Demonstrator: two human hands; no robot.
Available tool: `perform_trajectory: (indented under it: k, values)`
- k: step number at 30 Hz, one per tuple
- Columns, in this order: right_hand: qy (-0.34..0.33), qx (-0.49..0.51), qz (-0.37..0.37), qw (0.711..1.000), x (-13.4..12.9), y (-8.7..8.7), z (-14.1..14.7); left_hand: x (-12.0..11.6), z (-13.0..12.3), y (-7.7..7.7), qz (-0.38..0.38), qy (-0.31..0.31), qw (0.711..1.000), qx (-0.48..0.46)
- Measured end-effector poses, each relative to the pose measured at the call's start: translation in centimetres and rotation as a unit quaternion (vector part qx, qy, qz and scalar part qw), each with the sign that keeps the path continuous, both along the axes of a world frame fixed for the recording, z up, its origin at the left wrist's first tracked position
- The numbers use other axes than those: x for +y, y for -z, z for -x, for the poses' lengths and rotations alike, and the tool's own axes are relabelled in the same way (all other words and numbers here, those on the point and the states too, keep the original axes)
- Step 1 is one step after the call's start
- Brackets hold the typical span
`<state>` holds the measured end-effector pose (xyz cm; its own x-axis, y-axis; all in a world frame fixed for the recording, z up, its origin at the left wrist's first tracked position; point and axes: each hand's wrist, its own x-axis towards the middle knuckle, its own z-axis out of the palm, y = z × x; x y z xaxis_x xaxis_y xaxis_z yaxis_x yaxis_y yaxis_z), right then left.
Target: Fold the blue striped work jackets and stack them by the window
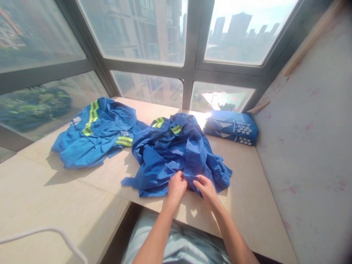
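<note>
A crumpled blue work jacket [156, 161] with yellow-green reflective strips lies in front of me on the wooden tabletop. At its near edge, my left hand [177, 187] is closed on the cloth, fingers bent inward. Just to its right, my right hand [205, 186] pinches the same edge of the jacket between thumb and fingers. A button shows on the front above my hands. The fingertips of my left hand are partly hidden in the fabric.
Another blue garment [82, 146] with reflective strips lies loosely at the left. By the floral wall [302, 154] at the back right sits a folded blue bundle [232, 126] with white print. Windows border the wooden tabletop [247, 183]. A white cable [52, 230] crosses the lower left.
</note>
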<state>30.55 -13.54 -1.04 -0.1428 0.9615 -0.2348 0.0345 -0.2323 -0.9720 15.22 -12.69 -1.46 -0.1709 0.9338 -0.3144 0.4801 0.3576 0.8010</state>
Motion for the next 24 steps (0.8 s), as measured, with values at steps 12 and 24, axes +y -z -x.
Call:
perform_trajectory:
  k: [12,24]
  values:
    - [0.080,-0.128,-0.068,0.986,-0.2,-0.1,0.4,-6.2,5.1,-2.0,-0.143,-0.057,0.987,-0.041]
    - [0.062,-0.216,-0.198,0.954,-3.6,-2.3,3.1,-7.9,1.2,-3.8,-0.181,0.005,0.983,0.025]
